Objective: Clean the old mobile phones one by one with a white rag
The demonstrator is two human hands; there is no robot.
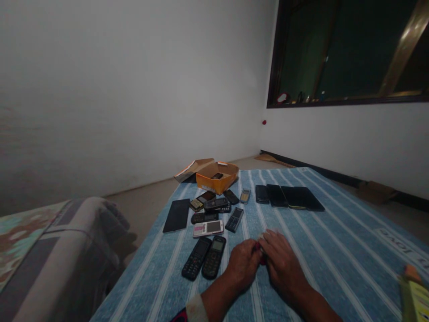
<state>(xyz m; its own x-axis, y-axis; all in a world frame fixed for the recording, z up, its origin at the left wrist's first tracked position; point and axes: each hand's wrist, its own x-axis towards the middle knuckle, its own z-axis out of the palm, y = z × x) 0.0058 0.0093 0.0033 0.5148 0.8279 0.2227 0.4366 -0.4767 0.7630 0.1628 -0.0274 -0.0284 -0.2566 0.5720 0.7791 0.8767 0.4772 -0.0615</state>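
Note:
My left hand [244, 264] and my right hand [280, 258] meet over the blue striped cloth [248, 308], both closed around a small red item [262, 258]. Fingers cover most of it, so its kind cannot be made out. Just left of my hands lie two black keypad phones, one [197, 258] beside the other [213, 257]. Beyond them are a white and pink phone [208, 228], a dark keypad phone [234, 219] and several more phones close together. A large flat black device [176, 215] lies at their left.
An orange box [214, 184] with its lid open holds a phone at the back. Several black smartphones [277, 196] lie in a row at right. A yellow object [417, 299] is at the lower right edge. Fabric-covered furniture [73, 250] stands left.

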